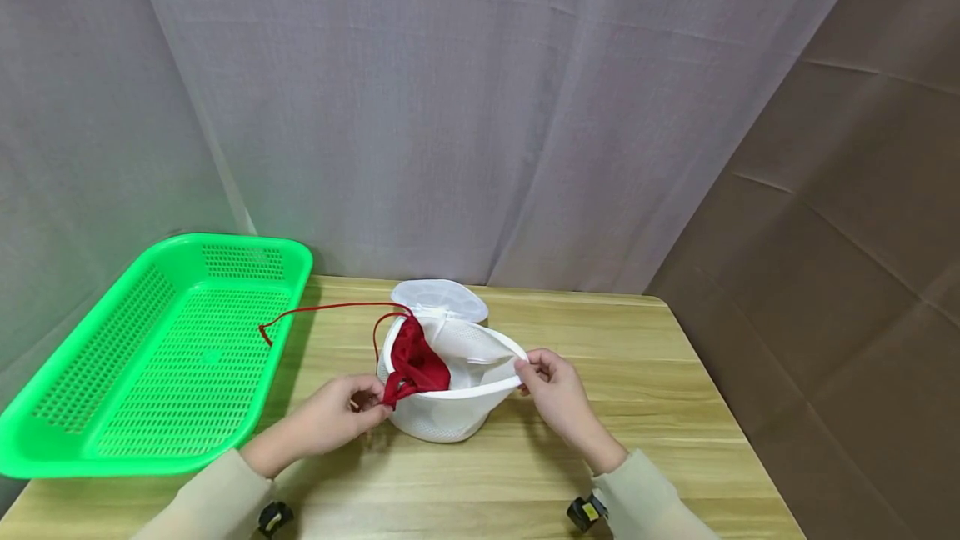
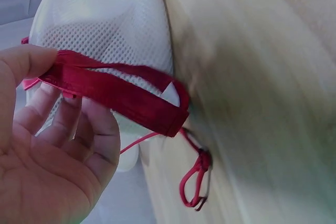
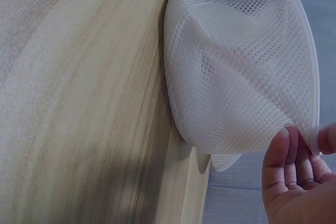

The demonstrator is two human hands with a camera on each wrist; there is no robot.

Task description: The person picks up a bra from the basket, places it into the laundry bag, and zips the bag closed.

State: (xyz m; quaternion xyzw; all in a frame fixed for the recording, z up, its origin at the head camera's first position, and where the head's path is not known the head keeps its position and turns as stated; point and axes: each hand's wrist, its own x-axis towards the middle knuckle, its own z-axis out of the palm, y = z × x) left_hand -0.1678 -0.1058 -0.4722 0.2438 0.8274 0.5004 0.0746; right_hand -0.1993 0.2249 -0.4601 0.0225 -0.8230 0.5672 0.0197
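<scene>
A white mesh laundry bag [image 1: 442, 419] stands on the table with its mouth open and its round lid [image 1: 442, 298] folded back behind it. Over the left part of the rim lies a red strappy garment [image 1: 420, 365], partly inside the bag. My left hand [image 1: 337, 415] pinches a flat red band [image 2: 110, 87] of this garment between thumb and fingers, outside the bag's near left rim. On the opposite side, my right hand [image 1: 558, 394] pinches the bag's rim, thumb on top and fingers against the mesh [image 3: 236, 77]. The garment's lower part is hidden within the bag.
At the left stands a large green plastic basket [image 1: 258, 407] with perforated sides and floor. One thin red strap [image 1: 337, 304] stretches from the garment across the basket's right rim. A grey curtain [image 1: 420, 123] hangs behind the wooden table [image 1: 637, 432], and a brown cloth [image 1: 840, 232] hangs at the right.
</scene>
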